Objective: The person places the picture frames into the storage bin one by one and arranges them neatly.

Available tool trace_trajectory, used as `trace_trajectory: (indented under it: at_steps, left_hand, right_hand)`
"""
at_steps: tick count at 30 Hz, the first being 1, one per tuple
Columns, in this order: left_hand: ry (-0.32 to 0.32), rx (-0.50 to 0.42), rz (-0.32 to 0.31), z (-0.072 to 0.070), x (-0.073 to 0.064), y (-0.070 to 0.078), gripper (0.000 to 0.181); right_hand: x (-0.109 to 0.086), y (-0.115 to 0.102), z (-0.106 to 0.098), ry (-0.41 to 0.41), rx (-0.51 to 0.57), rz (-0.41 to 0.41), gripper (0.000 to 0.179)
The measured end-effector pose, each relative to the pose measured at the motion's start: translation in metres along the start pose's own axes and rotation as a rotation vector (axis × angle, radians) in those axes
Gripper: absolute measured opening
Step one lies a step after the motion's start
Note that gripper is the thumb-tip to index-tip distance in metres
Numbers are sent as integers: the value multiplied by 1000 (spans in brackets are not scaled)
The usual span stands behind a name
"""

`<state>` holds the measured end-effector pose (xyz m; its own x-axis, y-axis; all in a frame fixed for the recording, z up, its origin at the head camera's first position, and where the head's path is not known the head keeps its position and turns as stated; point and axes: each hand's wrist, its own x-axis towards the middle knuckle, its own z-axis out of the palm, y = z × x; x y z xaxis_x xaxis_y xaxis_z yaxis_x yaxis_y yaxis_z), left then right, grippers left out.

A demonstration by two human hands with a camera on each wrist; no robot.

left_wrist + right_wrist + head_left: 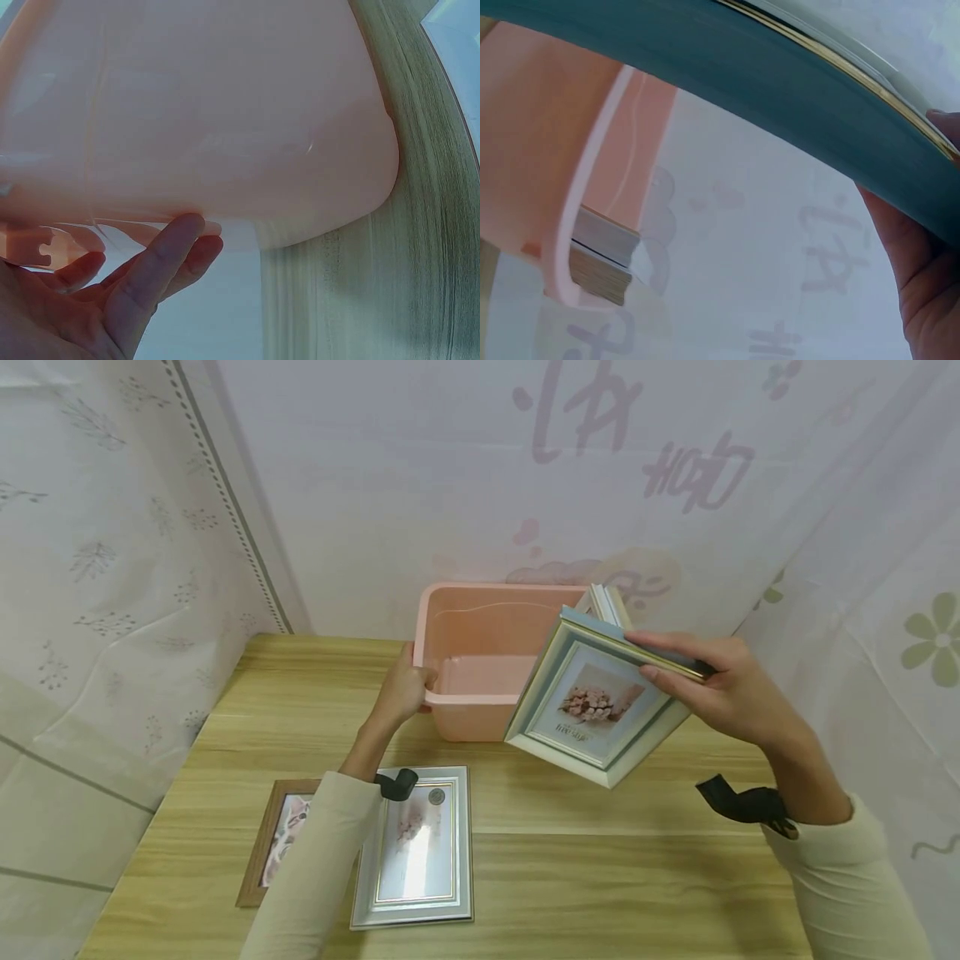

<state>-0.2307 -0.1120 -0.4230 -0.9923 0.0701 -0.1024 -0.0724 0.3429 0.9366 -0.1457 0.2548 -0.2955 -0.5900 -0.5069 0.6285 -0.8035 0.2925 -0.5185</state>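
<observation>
A pink plastic basin (480, 714) stands at the back of the table, and my left hand (405, 685) grips its left rim. From the left wrist, the fingers (161, 259) of that hand appear at the basin's edge, beside its side wall. My right hand (712, 681) pinches the upper edge of a grey-blue and cream picture frame (581, 760) with a pink flower print. This frame is tilted in front of the basin's right end and hides part of it. Behind it, white picture frames (609, 603) stick up at the basin's right end; their edges (604, 247) also show in the right wrist view.
On the table (585, 885), a silver-white picture frame (412, 912) lies flat below my left forearm. A brown wooden picture frame (262, 852), partly covered by the sleeve, lies to its left. Printed fabric (375, 485) hangs behind the table and along both sides.
</observation>
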Motion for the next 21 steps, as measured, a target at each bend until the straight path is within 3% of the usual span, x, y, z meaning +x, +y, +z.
trace_trajectory:
  at_steps: [12, 21]
  left_hand:
    - [0, 13, -5, 0, 0, 0, 64]
    - [-6, 11, -9, -1, -1, 1, 63]
  right_hand:
    - [7, -13, -13, 94, -28, 74, 35]
    - [13, -14, -22, 163, 16, 83, 33]
